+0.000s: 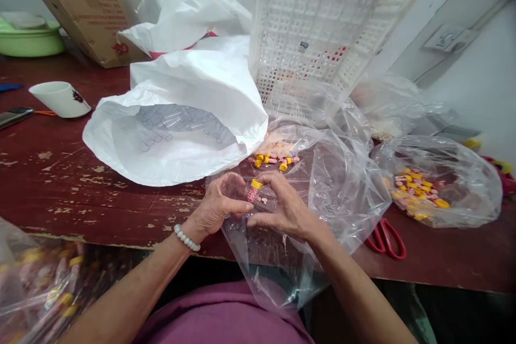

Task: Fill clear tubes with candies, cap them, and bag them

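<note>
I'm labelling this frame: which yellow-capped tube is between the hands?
The small tube between the left hand and right hand, yellow cap uppermost; the other tubes lie apart from both.

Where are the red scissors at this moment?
In the head view, the red scissors lie at lower right on the table, between the right forearm and the rightmost clear bag.

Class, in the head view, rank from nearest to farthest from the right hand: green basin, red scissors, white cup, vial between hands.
1. Vial: at the right hand
2. Scissors: right side
3. Cup: left side
4. Basin: left, beyond the cup
</note>
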